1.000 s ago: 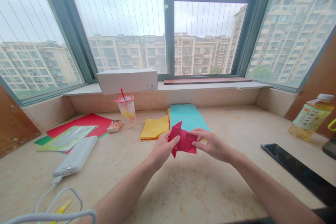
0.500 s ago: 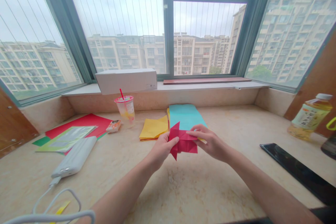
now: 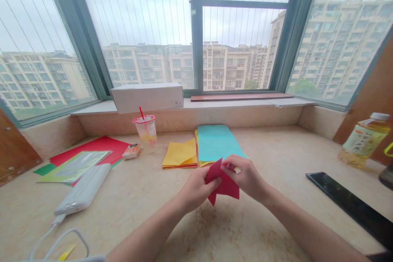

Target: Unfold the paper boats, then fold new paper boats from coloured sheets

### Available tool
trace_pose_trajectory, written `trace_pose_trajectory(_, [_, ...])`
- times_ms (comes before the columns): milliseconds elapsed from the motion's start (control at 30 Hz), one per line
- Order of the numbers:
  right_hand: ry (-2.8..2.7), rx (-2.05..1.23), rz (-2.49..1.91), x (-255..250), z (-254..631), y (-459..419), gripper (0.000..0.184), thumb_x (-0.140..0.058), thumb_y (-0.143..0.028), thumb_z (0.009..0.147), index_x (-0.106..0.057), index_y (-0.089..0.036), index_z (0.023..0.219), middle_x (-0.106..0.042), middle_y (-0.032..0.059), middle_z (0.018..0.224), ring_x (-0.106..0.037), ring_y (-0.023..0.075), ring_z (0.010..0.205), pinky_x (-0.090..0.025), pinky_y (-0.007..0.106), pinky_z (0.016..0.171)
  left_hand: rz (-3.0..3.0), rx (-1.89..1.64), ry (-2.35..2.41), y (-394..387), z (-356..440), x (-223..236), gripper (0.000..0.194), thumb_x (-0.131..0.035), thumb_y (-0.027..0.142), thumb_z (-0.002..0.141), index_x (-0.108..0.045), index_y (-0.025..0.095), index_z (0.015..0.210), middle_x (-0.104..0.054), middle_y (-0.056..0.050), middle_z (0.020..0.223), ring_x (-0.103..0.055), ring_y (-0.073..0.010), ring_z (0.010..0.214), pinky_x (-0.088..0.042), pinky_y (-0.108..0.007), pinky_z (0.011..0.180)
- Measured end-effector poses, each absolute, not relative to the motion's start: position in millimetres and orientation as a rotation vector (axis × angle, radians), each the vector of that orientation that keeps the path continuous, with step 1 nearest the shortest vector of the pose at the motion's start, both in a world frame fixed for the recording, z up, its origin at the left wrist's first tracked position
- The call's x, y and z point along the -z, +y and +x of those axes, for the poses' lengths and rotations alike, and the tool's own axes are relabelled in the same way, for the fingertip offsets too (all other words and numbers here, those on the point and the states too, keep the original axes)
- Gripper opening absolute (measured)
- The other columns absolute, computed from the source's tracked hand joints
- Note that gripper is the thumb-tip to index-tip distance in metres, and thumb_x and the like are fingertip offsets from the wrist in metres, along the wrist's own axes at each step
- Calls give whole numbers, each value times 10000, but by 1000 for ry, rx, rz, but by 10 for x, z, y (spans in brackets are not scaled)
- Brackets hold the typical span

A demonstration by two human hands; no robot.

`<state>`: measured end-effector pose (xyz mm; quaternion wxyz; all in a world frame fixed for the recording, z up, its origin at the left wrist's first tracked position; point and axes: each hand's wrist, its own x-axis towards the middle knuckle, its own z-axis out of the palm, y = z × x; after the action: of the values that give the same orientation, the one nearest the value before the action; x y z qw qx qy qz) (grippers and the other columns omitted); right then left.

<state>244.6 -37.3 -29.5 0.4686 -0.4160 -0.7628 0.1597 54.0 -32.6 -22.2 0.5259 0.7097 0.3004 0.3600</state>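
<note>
A folded red paper [image 3: 226, 185], with pointed flaps at its top and bottom, is held above the counter between both hands. My left hand [image 3: 199, 186] grips its left side, thumb lying across the front and the other fingers behind. At the upper right edge, my right hand [image 3: 245, 174] pinches the paper between thumb and fingers. Just beyond the hands lies a stack of light blue paper [image 3: 219, 141], its near edge partly covered by my right hand. To its left sits a smaller stack of yellow squares [image 3: 179, 153].
Leftward are red sheets [image 3: 107, 145], a white power bank [image 3: 84, 190] with a cable, a small orange-and-white packet [image 3: 131, 151] and a plastic cup [image 3: 146, 133] with a straw. On the right stand a drink bottle [image 3: 364, 141] and a black phone-like slab [image 3: 346, 202]. A white box [image 3: 147, 97] rests on the sill.
Both hands have come slightly nearer and lower with the red paper. The paper has tilted, and my right fingers have moved closer to my left hand along its upper edge.
</note>
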Motion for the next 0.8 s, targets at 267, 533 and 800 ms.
trace_pose_trajectory(267, [-1479, -866, -1032, 337, 2313, -392, 395, -645, -407, 846, -559, -231, 1189, -644, 57, 998, -635, 173, 737, -521, 293, 609, 1535, -1063, 828, -269, 556, 264, 319, -636, 421, 845, -727, 120, 896, -714, -80, 818, -649, -206, 753, -513, -276, 683])
trace_pose_trajectory(533, [-1443, -1273, -1046, 223, 2386, -381, 401, -638, -470, 841, -572, -189, 1119, -629, 4, 736, -558, 136, 625, -407, 242, 520, 1545, -1199, 881, -263, 521, 212, 347, -614, 435, 870, -732, 128, 981, -718, -74, 830, -646, -191, 743, -506, -256, 636])
trace_pose_trajectory(800, [-1527, -1407, -1041, 162, 2352, -490, 324, -648, -417, 847, -602, -233, 1110, -670, 58, 1051, -619, 192, 887, -481, 289, 671, 1544, -1266, 915, -240, 515, 256, 333, -596, 422, 884, -733, 128, 961, -715, -66, 851, -613, -162, 712, -489, -246, 615])
